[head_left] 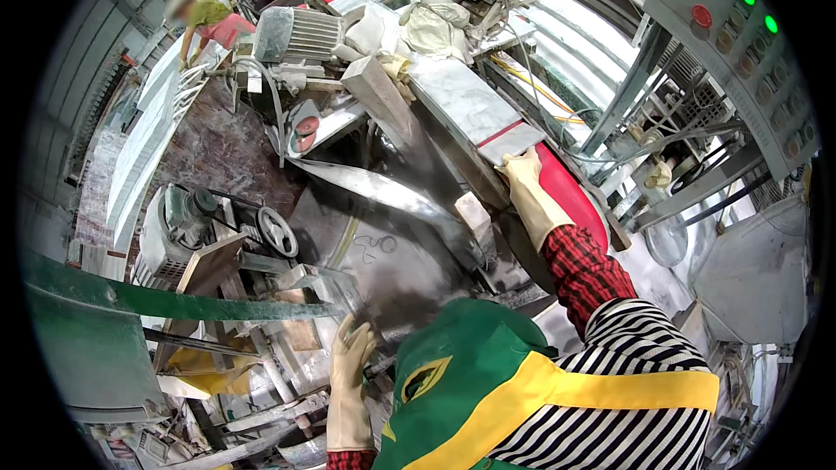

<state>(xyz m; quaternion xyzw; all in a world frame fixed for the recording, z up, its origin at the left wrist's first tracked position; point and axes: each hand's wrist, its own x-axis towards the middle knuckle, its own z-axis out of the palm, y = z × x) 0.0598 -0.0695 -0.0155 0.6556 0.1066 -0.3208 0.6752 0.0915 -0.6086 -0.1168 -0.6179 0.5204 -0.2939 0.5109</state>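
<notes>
My right hand point(525, 184), in a cream rubber glove, grips the near edge of a short grey-white stone slab point(512, 143) lying on a red conveyor belt point(570, 196). Beyond a narrow red gap, a longer veined marble slab point(461, 100) lies on the same belt. My left hand point(351, 352), gloved alike, is low in front of me, beside the end of a metal frame point(326, 283). Its fingers are stretched upward, and nothing shows in it. I wear a green apron point(470, 357) with a yellow strap.
A control panel point(740, 43) with lit buttons hangs at the upper right. Dusty motors point(300, 35) stand over the belt's far end. A green beam point(174, 300) crosses at left, near a pulley wheel point(277, 232). Another person point(209, 22) bends over white slabs point(152, 139) at far left.
</notes>
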